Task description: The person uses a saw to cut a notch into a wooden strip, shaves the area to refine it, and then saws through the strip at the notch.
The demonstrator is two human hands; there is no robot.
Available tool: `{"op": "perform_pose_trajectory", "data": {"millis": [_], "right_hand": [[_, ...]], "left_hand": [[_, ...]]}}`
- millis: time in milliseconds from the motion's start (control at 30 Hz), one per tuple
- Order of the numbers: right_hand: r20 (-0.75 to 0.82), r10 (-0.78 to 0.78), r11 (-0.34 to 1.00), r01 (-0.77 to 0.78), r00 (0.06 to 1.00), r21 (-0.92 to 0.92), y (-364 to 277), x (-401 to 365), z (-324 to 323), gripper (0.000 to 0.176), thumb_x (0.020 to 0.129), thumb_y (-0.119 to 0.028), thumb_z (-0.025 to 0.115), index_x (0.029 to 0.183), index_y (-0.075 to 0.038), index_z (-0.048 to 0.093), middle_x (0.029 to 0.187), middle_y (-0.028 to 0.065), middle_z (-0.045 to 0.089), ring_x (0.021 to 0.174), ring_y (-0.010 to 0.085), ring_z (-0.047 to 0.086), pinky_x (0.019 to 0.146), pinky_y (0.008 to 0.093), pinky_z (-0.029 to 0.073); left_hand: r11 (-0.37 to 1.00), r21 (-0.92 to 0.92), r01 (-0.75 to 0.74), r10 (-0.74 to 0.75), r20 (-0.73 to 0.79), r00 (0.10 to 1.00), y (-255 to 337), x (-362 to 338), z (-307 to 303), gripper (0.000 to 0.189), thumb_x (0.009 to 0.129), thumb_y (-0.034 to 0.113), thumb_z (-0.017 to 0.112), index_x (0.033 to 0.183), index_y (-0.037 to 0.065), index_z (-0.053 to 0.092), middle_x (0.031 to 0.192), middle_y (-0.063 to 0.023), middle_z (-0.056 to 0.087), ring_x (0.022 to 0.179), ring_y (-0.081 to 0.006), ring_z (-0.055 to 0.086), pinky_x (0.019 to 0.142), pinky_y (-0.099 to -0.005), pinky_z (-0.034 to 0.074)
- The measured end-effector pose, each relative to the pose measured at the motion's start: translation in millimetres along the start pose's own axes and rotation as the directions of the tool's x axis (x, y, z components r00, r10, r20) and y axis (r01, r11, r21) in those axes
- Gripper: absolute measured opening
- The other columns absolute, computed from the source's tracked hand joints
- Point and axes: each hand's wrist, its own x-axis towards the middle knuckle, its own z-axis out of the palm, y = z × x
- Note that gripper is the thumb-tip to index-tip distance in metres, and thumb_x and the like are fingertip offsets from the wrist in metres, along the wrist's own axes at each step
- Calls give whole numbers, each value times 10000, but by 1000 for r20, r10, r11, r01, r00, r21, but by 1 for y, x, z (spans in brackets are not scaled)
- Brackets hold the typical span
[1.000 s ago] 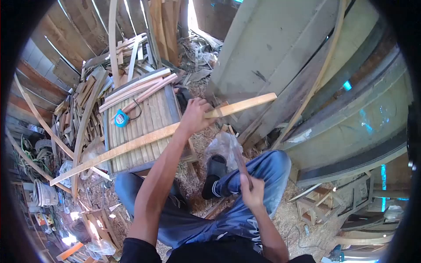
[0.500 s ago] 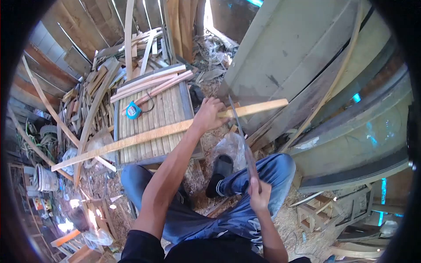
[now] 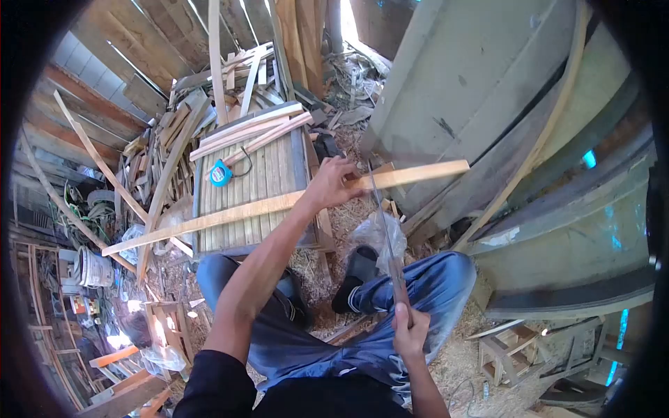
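A long pale wooden strip (image 3: pixel 244 211) lies slantwise across a slatted wooden panel (image 3: pixel 230 240), its right end jutting past the panel. My left hand (image 3: pixel 333 184) grips the strip just beyond the panel's right edge. Close to the right of those fingers, the blade of a handsaw (image 3: pixel 385 233) crosses the strip. My right hand (image 3: pixel 411 330) is wrapped round the saw's handle, near my right knee. Whether the teeth have entered the wood cannot be made out.
A blue tape measure (image 3: pixel 220 173) and several thin strips (image 3: pixel 244 130) rest on the panel. Wood scraps (image 3: pixel 157 132) are heaped behind it at left. Large curved boards (image 3: pixel 481 90) lean on the right. A plastic bag (image 3: pixel 383 235) lies on the shavings-covered floor near my foot.
The view has shifted slightly, so most things sit a little further right. The saw handle is a little lower in view, and both hands keep their grips.
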Motion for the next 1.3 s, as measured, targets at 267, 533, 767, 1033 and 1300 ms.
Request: {"op": "perform_pose_trajectory", "data": {"millis": [267, 533, 767, 1033, 1300], "right_hand": [[-108, -82, 996, 84, 991, 16, -39, 105, 52, 510, 954, -409, 558, 767, 59, 633, 534, 205, 457, 462, 226, 478, 513, 395, 408], [-42, -43, 997, 45, 998, 66, -7, 15, 16, 381, 929, -276, 626, 720, 41, 645, 487, 148, 424, 416, 123, 482, 445, 347, 376], [-67, -14, 1000, 15, 998, 19, -46, 96, 45, 491, 931, -405, 585, 742, 44, 642, 542, 198, 526, 477, 267, 546, 521, 401, 421], [34, 43, 988, -48, 999, 146, -50, 114, 32, 576, 945, -480, 553, 701, 36, 633, 537, 79, 557, 482, 191, 552, 508, 356, 424], [96, 77, 981, -92, 992, 172, -41, 91, 42, 529, 983, -407, 523, 597, -46, 552, 508, 6, 495, 460, 99, 492, 457, 244, 371]], "left_hand": [[999, 23, -46, 45, 30, 999, -2, 0, -1, 389, 661, 369, 825, 837, 54, 679, 806, -73, 604, 834, -267, 549, 818, -376, 401], [998, 20, -51, 52, -26, 998, -7, -4, 11, 388, 657, 345, 838, 804, 33, 660, 803, -90, 585, 818, -288, 545, 805, -386, 418], [997, -22, -70, 69, -53, 996, 0, 0, 5, 279, 656, 220, 815, 812, 36, 674, 813, -92, 612, 840, -278, 545, 750, -394, 442], [972, 151, -180, 191, -61, 980, 5, -5, -5, 360, 669, 282, 799, 896, 64, 625, 871, -72, 534, 902, -281, 522, 817, -381, 398], [985, 74, -157, 164, -102, 981, -1, -21, 4, 343, 673, 270, 785, 902, 65, 634, 892, -91, 557, 967, -294, 543, 854, -400, 422]]}}
